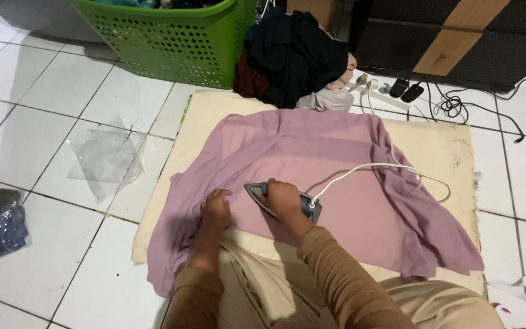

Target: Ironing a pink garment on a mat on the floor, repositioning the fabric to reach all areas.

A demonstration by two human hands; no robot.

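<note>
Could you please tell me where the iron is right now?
The iron sits on the mauve cloth at centre frame, under the right hand, beside the left hand.

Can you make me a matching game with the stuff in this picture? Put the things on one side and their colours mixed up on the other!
Things:
1. laundry basket
2. cloth being ironed
3. cord of the iron
4. clear plastic bag

Colours or places:
A. white, lying across the cloth
B. green, at the top by the pile of clothes
C. see-through, on the floor tiles to the left
D. dusty pink, spread on the cream mat

Pairs: 1-B, 2-D, 3-A, 4-C
</note>
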